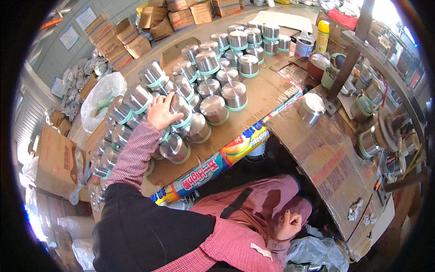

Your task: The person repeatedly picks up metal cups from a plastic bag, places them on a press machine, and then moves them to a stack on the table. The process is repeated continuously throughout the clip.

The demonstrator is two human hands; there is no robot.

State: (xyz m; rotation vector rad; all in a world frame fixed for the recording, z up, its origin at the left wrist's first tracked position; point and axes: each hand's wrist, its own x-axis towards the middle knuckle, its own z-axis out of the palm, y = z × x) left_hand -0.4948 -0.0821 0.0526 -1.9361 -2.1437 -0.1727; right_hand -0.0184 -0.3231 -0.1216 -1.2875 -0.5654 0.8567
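Note:
My left hand (161, 113) reaches out over a crowd of shiny steel cups lying bottom up, each with a pale green band at its lower edge. Its thumb and fingers are around the near-left side of one steel cup (181, 109) in the upper layer; the fingertips are partly hidden. Down by my lap, my right hand (289, 225) rests loosely curled near my knee, with no object visible in it. Alone on the cardboard-covered bench to the right stands another steel cup (311, 108).
The cups stand stacked on a cardboard-topped table (260, 102) with a colourful printed edge. A metal machine post (351, 59) rises at the right, beside a spinning-wheel-like disc (388, 129). A yellow spray can (322, 37), a paint tin (304, 47) and cartons (108, 41) stand farther off.

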